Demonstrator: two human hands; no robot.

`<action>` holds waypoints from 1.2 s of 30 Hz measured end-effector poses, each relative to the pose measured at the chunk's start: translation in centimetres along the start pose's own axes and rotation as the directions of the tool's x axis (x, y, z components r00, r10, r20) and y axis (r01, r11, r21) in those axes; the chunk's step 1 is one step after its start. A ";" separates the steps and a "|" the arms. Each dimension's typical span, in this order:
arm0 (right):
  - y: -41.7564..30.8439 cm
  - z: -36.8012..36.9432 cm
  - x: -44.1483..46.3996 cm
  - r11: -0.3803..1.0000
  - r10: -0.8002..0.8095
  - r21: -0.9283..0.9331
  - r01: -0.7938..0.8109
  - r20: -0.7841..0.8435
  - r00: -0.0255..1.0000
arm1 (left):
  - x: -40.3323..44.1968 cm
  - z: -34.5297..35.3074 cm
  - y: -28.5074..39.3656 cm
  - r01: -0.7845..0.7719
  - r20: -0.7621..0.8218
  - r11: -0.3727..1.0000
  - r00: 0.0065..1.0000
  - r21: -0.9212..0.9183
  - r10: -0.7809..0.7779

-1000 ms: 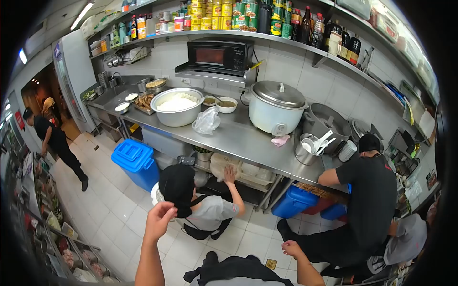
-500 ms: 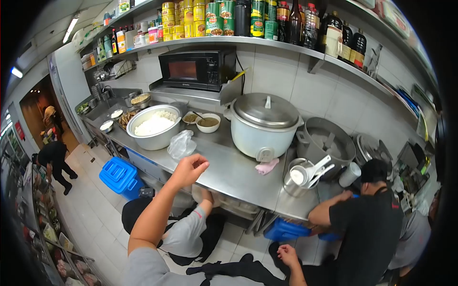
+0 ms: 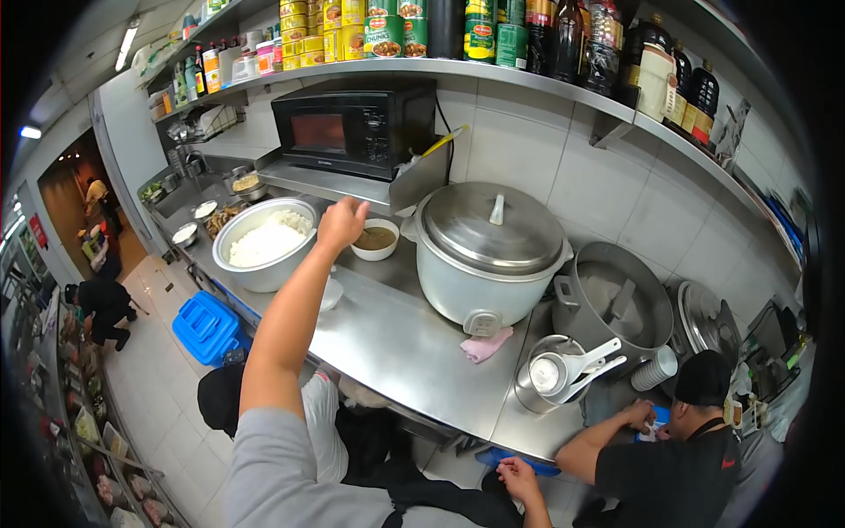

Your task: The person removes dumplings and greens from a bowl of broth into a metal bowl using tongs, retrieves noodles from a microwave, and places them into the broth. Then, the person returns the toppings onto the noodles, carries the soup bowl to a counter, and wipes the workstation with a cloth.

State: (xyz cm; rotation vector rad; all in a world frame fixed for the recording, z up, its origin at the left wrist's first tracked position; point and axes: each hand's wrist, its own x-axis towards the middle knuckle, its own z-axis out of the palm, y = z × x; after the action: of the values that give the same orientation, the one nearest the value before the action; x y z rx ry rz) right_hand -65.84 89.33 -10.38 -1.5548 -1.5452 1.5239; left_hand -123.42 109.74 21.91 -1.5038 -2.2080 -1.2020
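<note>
My left hand [image 3: 341, 225] reaches over the counter, fingers pinched together at the near-left rim of a white bowl of brown sauce [image 3: 377, 239]. The dark utensil handle in that bowl is hidden by the hand, and I cannot make out what the fingers hold. Left of my forearm stands a large metal pot of white rice [image 3: 268, 242]. A clear plastic bag [image 3: 331, 295] shows partly behind the forearm. My right hand [image 3: 519, 480] hangs low before the counter's front edge, fingers curled with nothing visible in them.
A big lidded rice cooker [image 3: 488, 264] stands mid-counter by a pink cloth [image 3: 486, 345]. Farther right are a container with white ladles [image 3: 563, 374] and a grey pot [image 3: 612, 304]. One person [image 3: 220, 396] crouches below my left arm; another [image 3: 669, 458] works at right.
My left hand has moved forward and up, from beside the plastic bag to the sauce bowl. My right hand stays low. The view has shifted, and the person at right has leaned lower.
</note>
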 end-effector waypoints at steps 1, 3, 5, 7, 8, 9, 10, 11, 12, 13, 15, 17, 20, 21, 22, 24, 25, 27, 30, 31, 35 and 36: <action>-0.7 0.1 0.4 1.000 0.003 -0.002 -0.003 -0.010 1.000 | 1.8 0.8 0.0 -0.011 -0.035 1.000 0.999 0.024 0.012; -2.5 0.3 1.7 0.999 -0.030 0.027 0.031 -0.044 0.999 | 5.2 2.1 0.1 -0.005 -0.070 1.000 0.998 0.017 0.006; -3.8 0.7 3.4 0.999 -0.031 0.022 0.032 -0.045 0.999 | 8.6 3.3 0.1 -0.001 -0.103 1.000 0.995 0.007 0.002; -5.7 1.0 4.8 0.999 -0.023 -0.035 0.022 -0.035 0.999 | 11.5 4.9 -0.8 -0.023 -0.113 0.999 0.993 0.041 0.028; -5.6 1.3 5.8 0.998 -0.039 -0.042 0.038 -0.034 0.999 | 12.8 6.0 -1.6 -0.065 -0.135 0.996 0.988 0.061 0.073; -5.8 1.7 6.6 0.998 -0.041 -0.046 0.039 -0.043 0.998 | 13.6 6.4 -1.5 -0.066 -0.137 0.996 0.988 0.052 0.073; -6.0 2.2 7.3 0.999 -0.043 -0.028 0.042 -0.049 0.998 | 14.1 6.8 -1.5 -0.089 -0.129 0.991 0.986 0.096 0.102; -6.1 2.6 8.1 0.999 -0.045 -0.007 0.044 -0.054 0.998 | 14.6 7.2 -1.4 -0.113 -0.120 0.983 0.984 0.142 0.131; -6.5 3.1 8.6 0.998 -0.070 -0.001 0.070 -0.056 0.996 | 15.1 8.1 -1.9 -0.146 -0.153 0.977 0.974 0.156 0.170; -6.7 3.6 9.0 0.998 -0.064 0.001 0.064 -0.057 0.996 | 15.4 9.1 -2.3 -0.147 -0.147 0.977 0.974 0.156 0.170; -7.3 4.5 9.8 0.998 -0.010 0.054 0.011 -0.032 0.999 | 15.9 11.3 -3.1 -0.124 -0.256 0.992 0.960 -0.024 0.114; -8.2 5.0 10.4 0.998 0.032 0.063 -0.031 -0.014 0.999 | 16.6 13.4 -4.3 -0.001 -0.124 0.908 0.991 -0.419 -0.056; -9.0 4.8 11.6 0.997 0.055 0.047 -0.056 0.008 0.998 | 15.0 10.0 -2.5 0.180 0.127 0.659 0.984 -0.730 -0.127; -9.1 5.0 12.0 0.999 0.040 0.037 -0.040 0.008 0.999 | 15.0 9.7 -2.6 -0.014 -0.065 0.835 0.998 -0.551 -0.027; -9.2 5.1 12.4 0.998 0.044 0.037 -0.045 0.013 0.999 | 15.1 9.8 -2.9 -0.185 -0.221 0.935 0.968 -0.304 0.120; -9.4 5.0 13.0 0.998 0.064 0.013 -0.065 0.010 0.998 | 16.3 10.4 -3.4 -0.192 -0.247 0.951 0.960 -0.241 0.131; -9.5 4.9 13.3 0.997 0.071 0.008 -0.071 0.018 0.997 | 16.8 10.8 -3.6 -0.204 -0.277 0.962 0.949 -0.182 0.149; -9.7 4.7 14.0 0.993 0.095 -0.070 -0.090 0.072 0.993 | 17.0 11.2 -3.8 -0.124 -0.225 0.931 0.973 -0.343 0.046; -10.0 4.7 14.6 0.990 0.118 -0.094 -0.110 0.092 0.989 | 16.5 9.1 -4.9 0.245 0.323 0.711 0.946 -0.660 -0.026; -9.7 4.5 14.9 0.989 0.121 -0.097 -0.111 0.097 0.988 | 16.2 8.4 -5.5 0.249 0.323 0.711 0.946 -0.657 -0.032; -9.1 4.4 15.4 0.980 0.171 -0.119 -0.157 0.116 0.978 | 15.3 8.0 -5.7 -0.099 -0.208 0.994 0.972 0.055 0.108; -9.4 4.3 15.5 0.984 0.160 -0.102 -0.149 0.111 0.981 | 15.5 8.0 -5.4 -0.121 -0.301 0.987 0.942 0.105 0.148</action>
State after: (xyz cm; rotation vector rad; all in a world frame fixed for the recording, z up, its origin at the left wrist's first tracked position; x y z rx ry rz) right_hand -77.10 104.08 -8.90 -1.6992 -1.6134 1.6782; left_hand -133.05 125.20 22.97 -1.3083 -1.8965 -1.1906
